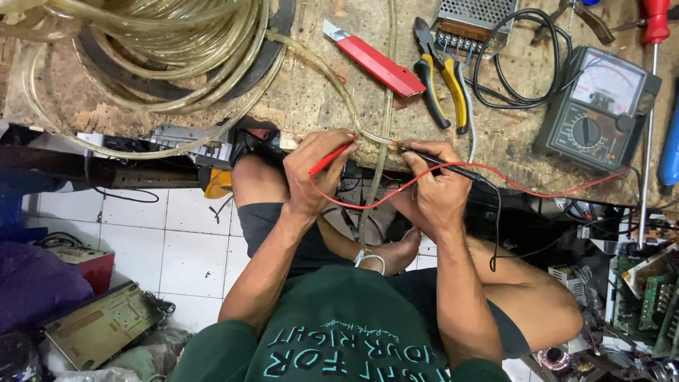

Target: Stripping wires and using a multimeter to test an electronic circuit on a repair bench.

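The left hand (311, 177) is pinching a red test probe (329, 158) and the right hand (433, 185) is pinching a black test probe (442, 164) — both closed around them like pens, tips angling inward so they are meeting at one spot at the edge of the surface (311, 99), where clear tubing (212, 64) is running past. The leads are trailing right to the analog multimeter (598, 106), which is lying face-up, its dial readable from above. A red utility knife (373, 62) and yellow-handled pliers (442, 78) are lying just beyond the hands — within easy reach.
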